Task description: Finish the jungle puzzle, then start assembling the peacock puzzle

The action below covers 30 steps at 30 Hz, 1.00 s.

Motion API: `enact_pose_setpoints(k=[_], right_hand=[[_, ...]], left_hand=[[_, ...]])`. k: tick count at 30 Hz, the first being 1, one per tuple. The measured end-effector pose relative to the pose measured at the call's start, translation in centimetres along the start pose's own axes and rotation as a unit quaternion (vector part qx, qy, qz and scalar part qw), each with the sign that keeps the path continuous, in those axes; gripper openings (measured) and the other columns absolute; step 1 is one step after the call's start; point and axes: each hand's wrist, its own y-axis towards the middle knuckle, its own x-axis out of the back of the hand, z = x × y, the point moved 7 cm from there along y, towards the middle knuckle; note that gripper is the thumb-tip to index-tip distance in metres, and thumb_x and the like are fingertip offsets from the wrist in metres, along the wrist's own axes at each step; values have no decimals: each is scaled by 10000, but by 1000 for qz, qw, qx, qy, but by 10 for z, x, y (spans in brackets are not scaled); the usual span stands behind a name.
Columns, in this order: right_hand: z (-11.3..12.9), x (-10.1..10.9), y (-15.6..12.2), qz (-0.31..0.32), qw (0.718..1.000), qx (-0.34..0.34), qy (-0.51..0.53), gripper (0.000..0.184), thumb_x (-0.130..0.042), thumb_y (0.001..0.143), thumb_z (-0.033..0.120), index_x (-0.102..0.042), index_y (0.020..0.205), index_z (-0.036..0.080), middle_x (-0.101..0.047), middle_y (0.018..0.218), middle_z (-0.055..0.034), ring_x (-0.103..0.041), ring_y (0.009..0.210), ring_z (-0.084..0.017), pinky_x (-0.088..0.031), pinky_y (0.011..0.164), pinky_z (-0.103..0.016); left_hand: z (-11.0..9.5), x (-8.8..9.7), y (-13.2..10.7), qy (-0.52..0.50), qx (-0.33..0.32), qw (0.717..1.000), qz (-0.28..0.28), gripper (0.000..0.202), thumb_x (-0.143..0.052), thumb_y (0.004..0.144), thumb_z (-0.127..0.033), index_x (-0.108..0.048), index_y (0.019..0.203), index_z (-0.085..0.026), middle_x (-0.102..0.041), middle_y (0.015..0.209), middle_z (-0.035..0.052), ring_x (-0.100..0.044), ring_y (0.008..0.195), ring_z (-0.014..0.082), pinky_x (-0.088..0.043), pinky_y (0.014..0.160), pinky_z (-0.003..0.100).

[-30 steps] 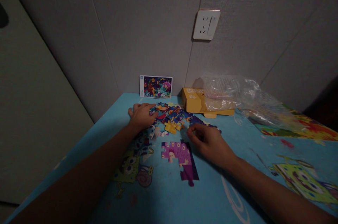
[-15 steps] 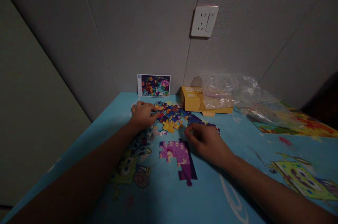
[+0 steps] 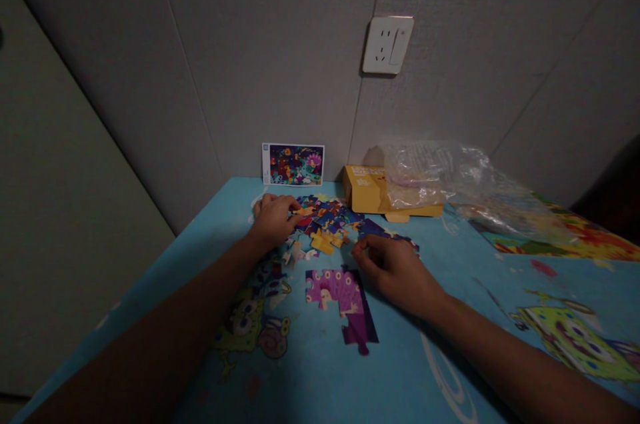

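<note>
At the left edge of the pile of loose puzzle pieces (image 3: 330,216), my left hand (image 3: 275,219) pinches a yellow-orange puzzle piece (image 3: 304,211) between thumb and fingers. My right hand (image 3: 393,264) hovers or rests right of the pile, its thumb and index finger brought together. Whatever may be between those fingertips is hidden. Below the pile lies a joined purple puzzle section (image 3: 345,287) with eye-like spots along its top and an open gap at its lower left. A few yellow pieces (image 3: 324,241) lie at the pile's near side.
A picture card (image 3: 293,165) leans against the wall behind the pile. Right of it sit a yellow box (image 3: 365,191) and a crumpled clear plastic bag (image 3: 425,174). A colourful sheet (image 3: 565,231) lies far right on the blue cartoon tablecloth (image 3: 310,391).
My left hand's fingers have closed on a yellow-orange piece at the pile. My right hand stays almost in place. The whole view has shifted slightly.
</note>
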Motion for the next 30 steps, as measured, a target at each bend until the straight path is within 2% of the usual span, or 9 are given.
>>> enact_pose_setpoints(k=[4, 7, 13, 16, 19, 23, 25, 28, 30], right_hand=[[0, 0, 0, 1, 1000, -2, 0, 231, -469, 856, 327, -625, 759, 188, -509, 501, 7, -405, 455, -133, -249, 494, -294], [0, 0, -1, 5, 1000, -6, -3, 239, -467, 855, 330, -632, 765, 183, -511, 498, 6, -409, 454, -133, -243, 492, -296], [0, 1, -1, 4, 1000, 0, -9, 252, -454, 855, 325, -639, 776, 173, -528, 506, 1, -426, 455, -130, -242, 487, -289], [0, 0, -1, 2, 1000, 6, -8, 240, -459, 854, 314, -637, 777, 173, -541, 518, -2, -432, 463, -130, -243, 491, -287], [1, 0, -2, 7, 1000, 9, -3, 240, -455, 856, 308, -643, 787, 175, -581, 557, -18, -473, 487, -139, -265, 505, -288], [0, 2, 0, 3, 1000, -1, 3, 254, -449, 863, 324, -644, 803, 173, -606, 590, -33, -506, 513, -154, -282, 507, -290], [-3, 3, 1, -12, 1000, -11, 5, 255, -471, 856, 336, -649, 921, 166, -587, 572, -16, -495, 503, -155, -284, 502, -286], [-9, 3, 1, -28, 999, -24, 18, 376, -508, 848, 367, -593, 1146, 153, -556, 542, 18, -481, 485, -155, -282, 491, -277], [-8, 1, 0, -22, 999, -19, 27, 413, -513, 854, 392, -583, 1182, 150, -564, 553, 16, -493, 491, -157, -281, 487, -275]], left_hand=[[2, 3, 0, -15, 24, 1000, -4, 323, -642, 807, -306, -617, 1125, -252, -697, 1027, 51, -523, 1063, 303, -370, 936, 448], [6, 9, 0, -10, 58, 998, -28, 348, -607, 831, -298, -596, 1174, -239, -700, 992, 48, -570, 1027, 283, -386, 904, 402], [14, 8, 2, 13, 110, 994, -13, 201, -513, 887, -343, -661, 942, -219, -721, 920, 44, -610, 969, 277, -400, 828, 376], [11, 11, 2, 18, 97, 995, -34, 198, -501, 895, -328, -652, 945, -209, -721, 913, 48, -592, 981, 282, -395, 847, 389], [0, 16, 1, -10, 45, 997, -61, 172, -545, 880, -317, -654, 931, -195, -710, 853, 47, -579, 965, 274, -392, 869, 397], [-24, 24, -7, -53, -83, 990, -98, 164, -581, 867, -301, -663, 931, -175, -673, 860, 60, -566, 940, 245, -394, 883, 396], [-39, 27, -15, -67, -162, 979, -106, 161, -579, 875, -297, -664, 915, -165, -652, 887, 72, -558, 938, 236, -392, 882, 398], [-61, 28, -30, -88, -266, 956, -91, 141, -579, 886, -275, -662, 899, -162, -634, 865, 71, -542, 969, 238, -376, 896, 406], [-74, 28, -38, -102, -311, 942, -69, 127, -579, 892, -263, -665, 895, -170, -627, 860, 66, -535, 984, 237, -367, 901, 407]])
